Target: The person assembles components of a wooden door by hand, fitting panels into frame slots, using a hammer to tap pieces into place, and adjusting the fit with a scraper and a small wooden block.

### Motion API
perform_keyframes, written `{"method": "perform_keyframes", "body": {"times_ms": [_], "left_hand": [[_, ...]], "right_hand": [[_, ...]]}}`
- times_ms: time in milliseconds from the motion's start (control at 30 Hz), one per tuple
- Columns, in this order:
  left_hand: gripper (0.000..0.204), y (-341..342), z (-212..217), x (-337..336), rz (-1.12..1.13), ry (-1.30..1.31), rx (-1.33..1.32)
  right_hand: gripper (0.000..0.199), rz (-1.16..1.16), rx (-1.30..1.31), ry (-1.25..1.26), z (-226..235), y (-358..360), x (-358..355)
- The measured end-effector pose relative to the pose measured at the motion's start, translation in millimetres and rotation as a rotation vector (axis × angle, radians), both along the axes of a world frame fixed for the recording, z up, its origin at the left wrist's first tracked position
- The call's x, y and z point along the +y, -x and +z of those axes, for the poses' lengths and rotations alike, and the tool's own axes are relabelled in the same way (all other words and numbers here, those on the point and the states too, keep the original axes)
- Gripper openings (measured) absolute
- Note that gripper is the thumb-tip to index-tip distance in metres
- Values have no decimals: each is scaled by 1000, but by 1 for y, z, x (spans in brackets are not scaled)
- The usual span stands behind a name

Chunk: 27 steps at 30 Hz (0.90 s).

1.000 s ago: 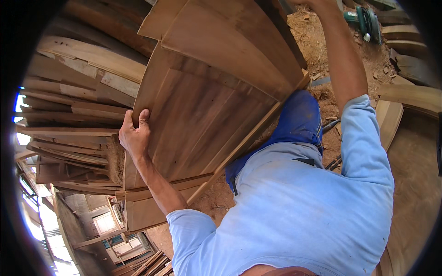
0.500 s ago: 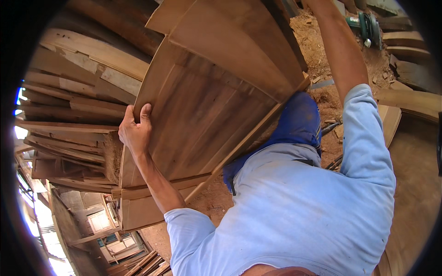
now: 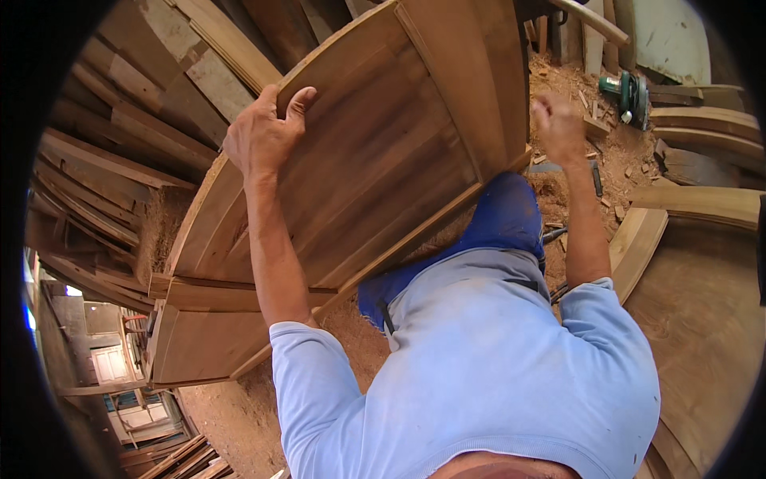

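A large curved wooden panel (image 3: 383,160) with a raised frame leans tilted in front of me, over my blue trousers. My left hand (image 3: 259,136) grips its upper left edge, thumb on the face and fingers behind. My right hand (image 3: 558,128) is a loose fist just right of the panel's right edge, with nothing visible in it. I cannot tell whether it touches the wood. A second similar panel (image 3: 207,343) lies under the first at the lower left.
Stacked planks (image 3: 120,160) fill the left side. More curved wooden pieces (image 3: 702,263) lie at the right. A green power tool (image 3: 626,92) rests on the sawdust-covered floor (image 3: 231,407) at the upper right, among wood scraps.
My right hand has come down from the panel's top, out of view, to beside its right edge. The left hand has slid higher along the left edge, and the panel looks larger and closer.
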<state>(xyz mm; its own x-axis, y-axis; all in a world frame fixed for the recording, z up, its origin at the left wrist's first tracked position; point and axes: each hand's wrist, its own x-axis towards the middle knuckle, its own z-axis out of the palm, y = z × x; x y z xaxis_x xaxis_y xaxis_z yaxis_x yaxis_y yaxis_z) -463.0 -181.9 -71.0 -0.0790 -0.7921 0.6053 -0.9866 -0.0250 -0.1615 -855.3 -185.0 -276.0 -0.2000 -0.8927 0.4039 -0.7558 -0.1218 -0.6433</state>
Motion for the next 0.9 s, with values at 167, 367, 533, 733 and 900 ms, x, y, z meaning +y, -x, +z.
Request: {"method": "perform_keyframes", "body": {"times_ms": [167,367,533,733,900], "left_hand": [[57,1,-12,-5,-19,84,-34],[58,-3,-13,-4,-27,128,-63],[64,-5,-13,-1,-53,145,-11],[54,5,-14,3,-15,138,-40],[57,2,-14,-9,8,161,-36]], "right_hand": [[67,61,67,-142,-68,-6,-14],[98,30,-148,142,-42,-29,-62],[108,-64,-250,217,-40,-34,-86],[109,-85,-233,150,-49,-26,-97],[105,-123,-198,152,-54,-25,-107]]}}
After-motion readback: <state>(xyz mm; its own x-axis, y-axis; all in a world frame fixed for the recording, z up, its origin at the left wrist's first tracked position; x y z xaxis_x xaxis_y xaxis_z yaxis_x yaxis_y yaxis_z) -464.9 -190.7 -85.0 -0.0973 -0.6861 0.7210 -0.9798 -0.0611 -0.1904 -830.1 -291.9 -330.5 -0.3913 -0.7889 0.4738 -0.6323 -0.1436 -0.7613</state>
